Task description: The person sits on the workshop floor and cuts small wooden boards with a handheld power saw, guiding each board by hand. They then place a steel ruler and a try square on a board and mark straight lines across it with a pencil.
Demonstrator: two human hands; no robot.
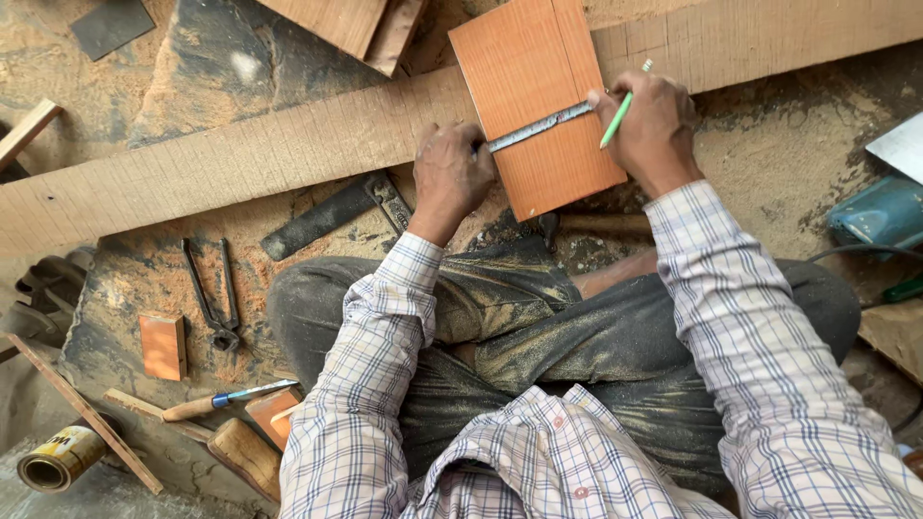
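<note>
Two hands work on a small orange-brown board [538, 101] that lies across a long pale plank [240, 154]. My left hand [450, 178] is curled shut, fingers pinning the near end of a metal ruler [538, 127] flat on the board. My right hand [649, 125] is closed around a green pencil [623, 108], its fingertips also pressing the ruler's far end. I judge this to be the marking step; a line along the ruler's edge would call for steady pressure from both sets of fingers. Below the left fingers lie a try square [332, 213], pincers [213, 293], a small wood block [162, 346] and a chisel [226, 399]. Sawdust covers the floor. Nothing blocks the ruler.
</note>
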